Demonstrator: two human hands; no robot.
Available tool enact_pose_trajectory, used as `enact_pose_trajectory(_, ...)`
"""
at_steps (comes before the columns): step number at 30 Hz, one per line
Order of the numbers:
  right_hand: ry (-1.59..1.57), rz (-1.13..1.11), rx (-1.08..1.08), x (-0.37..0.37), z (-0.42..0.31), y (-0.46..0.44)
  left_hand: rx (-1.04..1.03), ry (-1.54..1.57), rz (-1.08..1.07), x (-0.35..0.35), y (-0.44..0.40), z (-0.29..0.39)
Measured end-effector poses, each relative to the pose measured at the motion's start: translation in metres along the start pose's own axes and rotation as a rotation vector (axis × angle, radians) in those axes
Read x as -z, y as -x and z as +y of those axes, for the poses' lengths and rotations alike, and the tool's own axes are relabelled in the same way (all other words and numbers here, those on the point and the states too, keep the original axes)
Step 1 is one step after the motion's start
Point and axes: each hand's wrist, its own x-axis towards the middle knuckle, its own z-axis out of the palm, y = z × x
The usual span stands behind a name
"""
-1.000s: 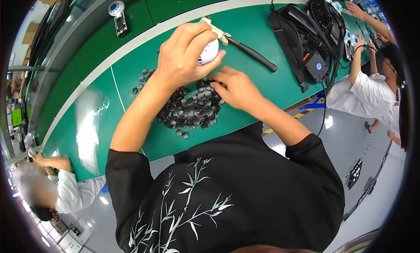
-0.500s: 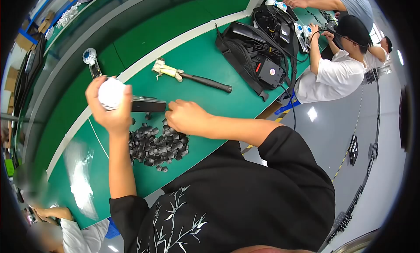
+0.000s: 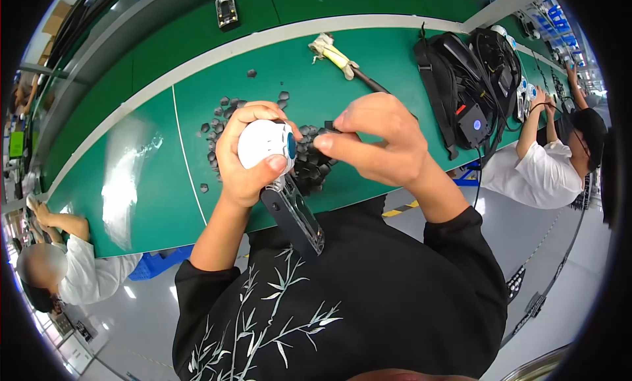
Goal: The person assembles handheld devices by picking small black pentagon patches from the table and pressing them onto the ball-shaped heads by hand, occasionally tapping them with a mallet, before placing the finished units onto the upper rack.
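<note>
My left hand (image 3: 245, 158) is wrapped round the white, ball-shaped head (image 3: 262, 144) of a handheld device, whose blue disc faces right. The device's dark handle (image 3: 293, 217) tilts down toward my shirt, its inner side showing open. Just right of the head, my right hand (image 3: 378, 138) pinches a small black piece (image 3: 330, 125) between thumb and forefinger. Below and behind both hands spreads a pile of small black angular pieces (image 3: 309, 173), partly hidden by the left hand and the device.
On the green table (image 3: 368, 45) lies a black-handled tool (image 3: 337, 58) with a cloth-wrapped head. Farther right is a black backpack (image 3: 454, 84) with cables. A similar device (image 3: 225, 5) sits beyond the pale rail. Co-workers (image 3: 540, 163) sit along the table to either side.
My left hand has brought the device nearer my body, and its handle now points down. My right hand has risen from the pile's edge with a black piece. The head view has turned.
</note>
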Motion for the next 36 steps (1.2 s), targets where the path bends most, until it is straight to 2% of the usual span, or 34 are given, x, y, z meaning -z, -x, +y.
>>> enact_pose_trajectory(2, 0.050, -0.014, 0.213, 0.000, 0.000, -0.001, -0.035, -0.057, -0.055, 0.000, 0.002, 0.003)
enact_pose_trajectory(8, 0.084, 0.015, 0.256, -0.001, -0.002, 0.009, -0.061, -0.036, -0.075, 0.000, 0.003, 0.006)
enact_pose_trajectory(12, 0.012, 0.058, 0.311, 0.002, -0.008, 0.010, 0.006, 0.142, -0.100, 0.001, -0.002, 0.003)
enact_pose_trajectory(17, -0.005, 0.031, 0.277, 0.004, -0.016, 0.007, 0.119, 0.267, -0.085, 0.003, -0.002, 0.009)
enact_pose_trajectory(22, -0.007, 0.019, 0.291, 0.001, -0.016, 0.005, 0.032, 0.239, -0.088, 0.005, -0.001, 0.003)
enact_pose_trajectory(36, 0.004, 0.034, 0.275, -0.003, -0.012, 0.005, 0.073, 0.223, -0.103, 0.013, -0.003, -0.004)
